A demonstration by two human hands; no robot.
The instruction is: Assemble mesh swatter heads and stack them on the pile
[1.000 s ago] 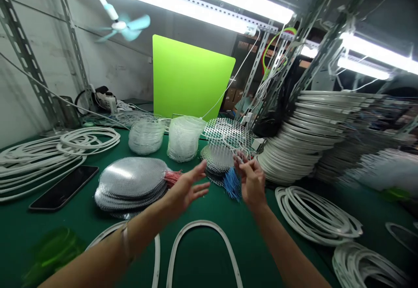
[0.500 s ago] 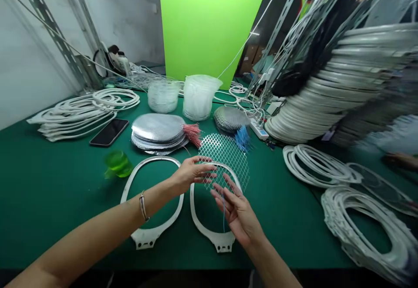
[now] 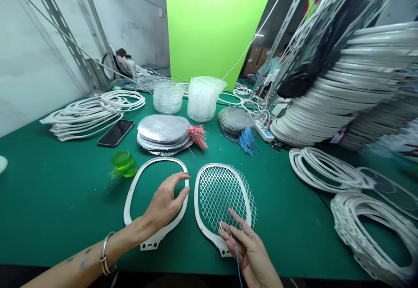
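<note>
Two white racket-shaped frames lie side by side on the green table. Over the left frame (image 3: 131, 191), my left hand (image 3: 166, 199) hovers near its right side, thumb and fingers apart with nothing between them. A diamond-pattern metal mesh (image 3: 220, 192) lies across the right frame (image 3: 198, 209), its edge sticking out past the frame's right side. My right hand (image 3: 246, 244), palm turned up, is at the lower right of that frame, with a blue wire (image 3: 237, 259) between its thumb and fingers, running down from them.
Behind the frames are mesh discs with red wires (image 3: 163, 129), darker discs with blue wires (image 3: 233, 120), and clear stacked rounds (image 3: 204, 98). A phone (image 3: 116, 132) and green tape (image 3: 124, 164) lie left. White rings (image 3: 326, 170) and a tall ring stack (image 3: 342, 83) stand right.
The mesh has come down onto the right frame. My left hand has let go of it and moved left; my right hand has moved down toward the frame's lower end. The view has shifted slightly.
</note>
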